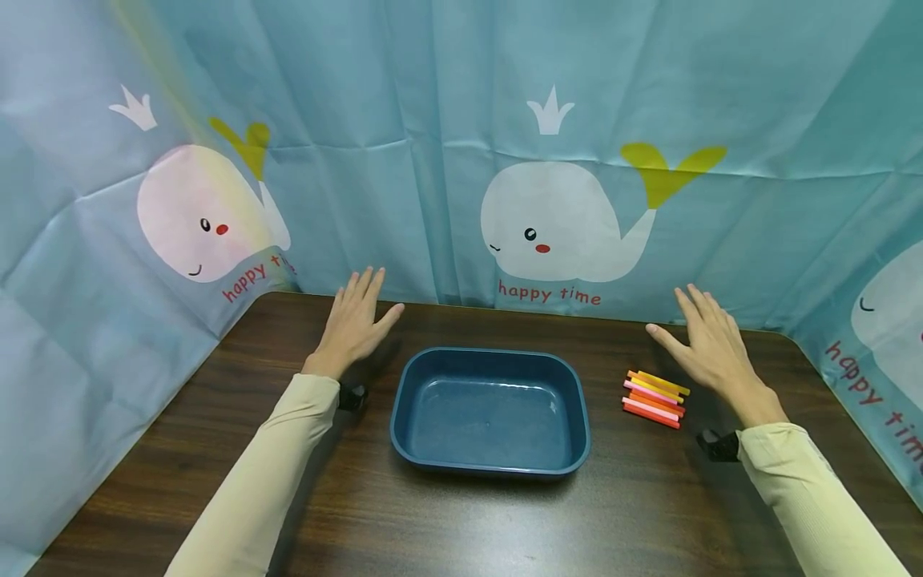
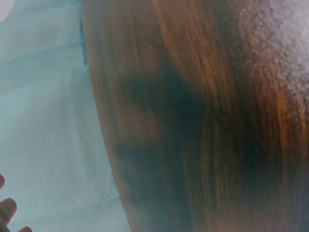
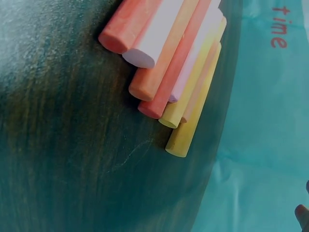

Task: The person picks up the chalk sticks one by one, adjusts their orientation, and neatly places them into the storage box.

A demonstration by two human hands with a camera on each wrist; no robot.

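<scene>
Several chalk sticks (image 1: 654,398) in red, pink, orange and yellow lie side by side on the table; the right wrist view shows these chalk sticks (image 3: 166,63) close up, their round ends toward the camera. My right hand (image 1: 710,344) is just right of them, fingers straight and thumb spread, holding nothing. To the left of the blue plastic basin (image 1: 490,469), my left hand (image 1: 353,324) is stretched out with its fingers extended and nothing in it. No objects show inside the basin. Only fingertips (image 2: 7,209) appear at the lower left of the left wrist view.
The dark wood-grain table (image 1: 461,529) ends at the back against a light blue curtain (image 1: 389,208) printed with white whales. The curtain also runs along the left and right sides. A black wrist camera (image 1: 717,445) sits beneath the right wrist.
</scene>
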